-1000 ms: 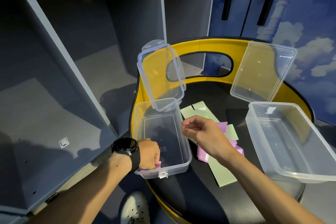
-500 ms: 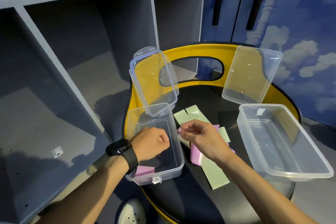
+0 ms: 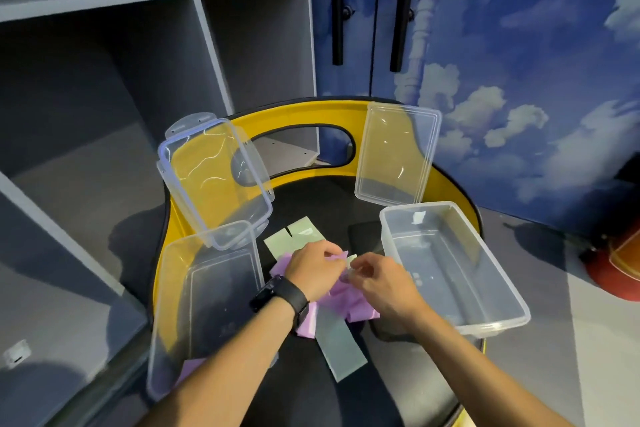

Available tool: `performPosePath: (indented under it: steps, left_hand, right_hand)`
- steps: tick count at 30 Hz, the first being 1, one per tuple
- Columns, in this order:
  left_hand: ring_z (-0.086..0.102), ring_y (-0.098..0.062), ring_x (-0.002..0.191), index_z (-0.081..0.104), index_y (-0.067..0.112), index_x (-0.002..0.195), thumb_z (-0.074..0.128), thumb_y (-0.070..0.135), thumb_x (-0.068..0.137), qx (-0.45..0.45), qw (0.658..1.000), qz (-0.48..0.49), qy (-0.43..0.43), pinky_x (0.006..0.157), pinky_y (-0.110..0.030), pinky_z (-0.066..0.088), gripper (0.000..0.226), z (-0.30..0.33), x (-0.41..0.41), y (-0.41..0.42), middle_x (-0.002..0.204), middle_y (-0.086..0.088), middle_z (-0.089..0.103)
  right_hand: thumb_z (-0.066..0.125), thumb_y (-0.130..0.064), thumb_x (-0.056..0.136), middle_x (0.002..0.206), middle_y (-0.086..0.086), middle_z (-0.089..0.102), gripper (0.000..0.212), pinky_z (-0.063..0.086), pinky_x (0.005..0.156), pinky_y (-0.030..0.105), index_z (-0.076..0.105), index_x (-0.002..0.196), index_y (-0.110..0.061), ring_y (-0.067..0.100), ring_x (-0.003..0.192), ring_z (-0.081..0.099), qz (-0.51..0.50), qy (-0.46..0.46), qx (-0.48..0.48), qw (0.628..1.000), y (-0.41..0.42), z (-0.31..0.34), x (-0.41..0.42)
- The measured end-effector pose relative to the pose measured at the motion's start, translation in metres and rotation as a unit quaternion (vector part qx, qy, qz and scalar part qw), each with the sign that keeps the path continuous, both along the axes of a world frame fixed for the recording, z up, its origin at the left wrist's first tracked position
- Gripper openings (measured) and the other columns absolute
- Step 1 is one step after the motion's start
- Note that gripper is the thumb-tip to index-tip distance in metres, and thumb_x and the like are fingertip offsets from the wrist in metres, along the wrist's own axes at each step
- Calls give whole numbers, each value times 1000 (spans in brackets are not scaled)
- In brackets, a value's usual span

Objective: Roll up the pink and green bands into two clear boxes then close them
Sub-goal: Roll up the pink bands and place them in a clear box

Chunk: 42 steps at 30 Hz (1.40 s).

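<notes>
Two open clear boxes stand on the dark round table: the left box (image 3: 180,288) and the right box (image 3: 491,274). A rolled pink band (image 3: 190,366) lies in the left box's near corner, partly behind my forearm. Loose pink bands (image 3: 356,305) and green bands (image 3: 341,345) lie in a pile between the boxes. My left hand (image 3: 311,267) and my right hand (image 3: 381,282) meet over the pile, both pinching the end of a pink band. A black watch sits on my left wrist.
The left box's lid (image 3: 214,177) with clips leans upright against the table's yellow rim (image 3: 311,114). The right box's lid (image 3: 398,156) leans at the back. Grey shelving (image 3: 104,80) stands to the left, a cloud-painted wall to the right, a red object (image 3: 620,270) at far right.
My left hand has left the left box, with the rolled pink band remaining inside, and moved right to the pile. Both hands now hold a pink band together. The camera has tilted.
</notes>
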<state>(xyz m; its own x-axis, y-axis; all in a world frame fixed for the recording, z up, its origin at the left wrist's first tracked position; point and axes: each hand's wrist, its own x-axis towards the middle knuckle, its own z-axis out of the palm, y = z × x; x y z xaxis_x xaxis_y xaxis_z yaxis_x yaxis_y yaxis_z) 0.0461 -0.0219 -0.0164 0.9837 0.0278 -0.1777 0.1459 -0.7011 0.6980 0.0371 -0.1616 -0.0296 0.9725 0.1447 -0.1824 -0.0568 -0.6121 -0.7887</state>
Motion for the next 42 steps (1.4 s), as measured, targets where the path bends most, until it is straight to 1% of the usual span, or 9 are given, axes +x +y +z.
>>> performPosePath:
  steps: [3, 7, 12, 16, 20, 24, 31, 38, 42]
  left_hand:
    - [62, -22, 100, 66, 18, 105, 57, 33, 92, 31, 999, 20, 34, 75, -23, 44, 22, -15, 8, -5, 107, -2, 68]
    - [55, -27, 76, 53, 16, 64, 57, 40, 91, 61, 995, 47, 56, 61, -26, 41, 37, -28, 17, -10, 73, -6, 59]
    - [66, -27, 83, 69, 12, 79, 59, 36, 90, 55, 997, 31, 45, 71, -30, 52, 28, -25, 17, -10, 83, -9, 71]
    - [65, -27, 67, 58, 16, 60, 52, 20, 89, 25, 998, 62, 13, 64, -32, 56, 31, -15, 12, -2, 58, -2, 61]
    - [55, -26, 67, 60, 6, 76, 51, 18, 87, -101, 988, 112, -24, 64, -39, 52, 19, 8, 10, 8, 70, -16, 55]
    - [65, -26, 98, 71, 25, 94, 56, 19, 88, -237, 968, 76, -31, 91, -46, 53, 17, 39, 0, 17, 96, -6, 70]
    - [68, -27, 104, 68, 15, 110, 54, 11, 95, -337, 936, 43, -90, 95, -42, 53, 20, 96, -12, 18, 106, -11, 72]
    - [70, -23, 100, 67, 14, 113, 61, 20, 93, -351, 921, 15, -166, 91, -41, 56, 21, 148, -14, 13, 105, -7, 73]
    - [69, -24, 101, 64, 14, 117, 59, 18, 95, -367, 913, 18, -180, 89, -39, 57, 23, 176, -8, 17, 110, -9, 71]
  right_hand:
    - [52, -19, 96, 113, 5, 70, 24, 48, 79, 23, 66, 114, -10, 17, 93, 61, 3, 6, -6, 1000, -1, -7, 4]
    - [45, -15, 97, 119, 7, 68, 30, 48, 84, 26, 64, 119, -11, 22, 102, 62, 3, 23, -12, 1000, -2, -13, 10]
    - [43, -18, 97, 126, 9, 64, 35, 52, 88, 30, 57, 130, -13, 24, 109, 62, -3, 50, -1, 999, -3, -16, 16]
    - [43, -15, 95, 125, 8, 64, 37, 53, 87, 29, 57, 129, -15, 23, 107, 62, -1, 42, 2, 999, -2, -13, 13]
    - [51, -20, 95, 109, -6, 64, 26, 51, 77, 23, 56, 121, -22, 11, 94, 61, -1, -16, 103, 995, 3, 6, 7]
    - [56, -28, 97, 105, -8, 71, 19, 53, 87, 26, 65, 114, -27, 10, 99, 66, 23, -11, 263, 965, 11, 36, 8]
    - [61, -22, 95, 92, 3, 74, 14, 52, 86, 49, 74, 99, -22, 21, 85, 67, 0, -117, 311, 943, 15, 92, 8]
    - [63, -26, 93, 97, -10, 75, 16, 54, 79, 18, 72, 107, -22, 4, 90, 68, 60, -164, 343, 923, 6, 144, 12]
    - [64, -28, 92, 102, -9, 74, 20, 56, 77, 19, 69, 111, -23, 10, 96, 69, 100, -104, 333, 932, 6, 149, 17]
